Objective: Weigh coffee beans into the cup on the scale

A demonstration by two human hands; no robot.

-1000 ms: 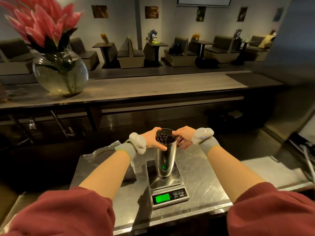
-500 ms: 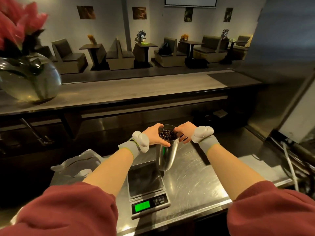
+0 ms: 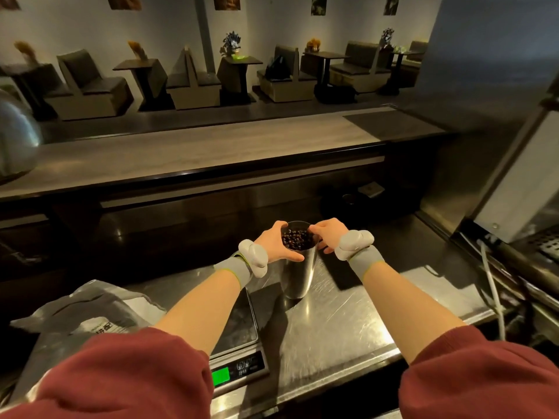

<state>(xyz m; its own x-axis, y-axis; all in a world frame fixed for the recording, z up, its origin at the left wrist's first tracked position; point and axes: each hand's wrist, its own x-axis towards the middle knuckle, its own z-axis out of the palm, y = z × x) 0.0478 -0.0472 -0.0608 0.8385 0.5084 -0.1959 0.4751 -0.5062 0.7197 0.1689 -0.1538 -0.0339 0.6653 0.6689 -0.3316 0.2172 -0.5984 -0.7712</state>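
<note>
A tall steel cup (image 3: 298, 275) holds dark coffee beans (image 3: 296, 239). It is off the scale, over the steel counter (image 3: 348, 322) to the scale's right. My left hand (image 3: 276, 246) wraps the cup's rim from the left. My right hand (image 3: 328, 235) touches the rim from the right with its fingertips. The scale (image 3: 242, 328) lies at lower left of the cup, its platform bare and its green display (image 3: 220, 378) lit; my left forearm covers part of it.
A grey coffee bag (image 3: 87, 316) lies flat on the counter at left. A machine with cables (image 3: 496, 297) stands at right. A raised wooden bar top (image 3: 181, 152) runs behind, with a glass vase (image 3: 15, 137) at its far left.
The cup has been lifted off the scale platform and moved to the right, held by both hands. The view has swung right, so the vase slid to the left edge.
</note>
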